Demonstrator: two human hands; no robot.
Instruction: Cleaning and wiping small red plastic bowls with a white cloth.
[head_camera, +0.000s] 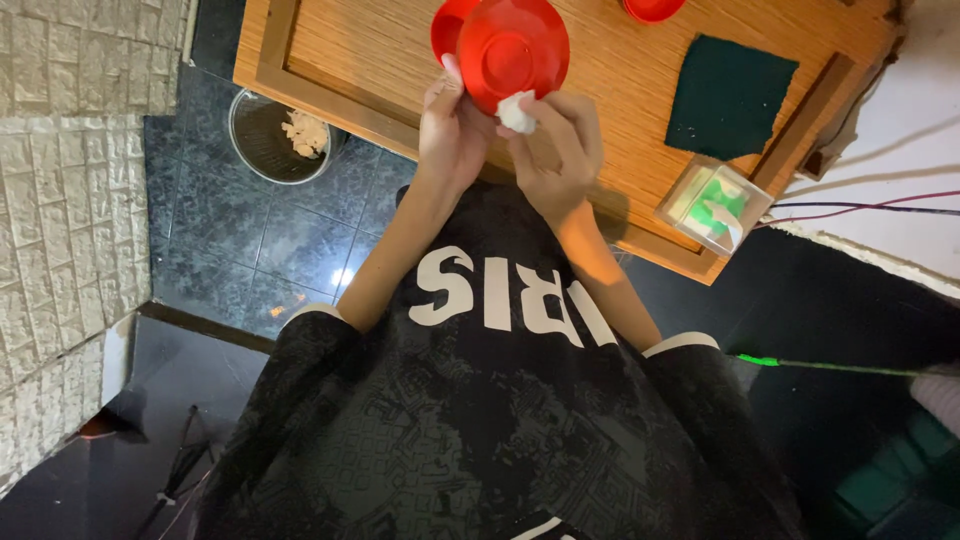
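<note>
Left hand fingers grip the red bowl, bottom up, exposing its base; right hand fingers pinch a white tissue wad against it above the bench.

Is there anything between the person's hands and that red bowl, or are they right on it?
Nothing separates the left hand from the red bowl: its fingers grip the rim directly. Between the right hand and the bowl sits only a small white wad of tissue, which its fingertips press against the bowl's underside.
</note>
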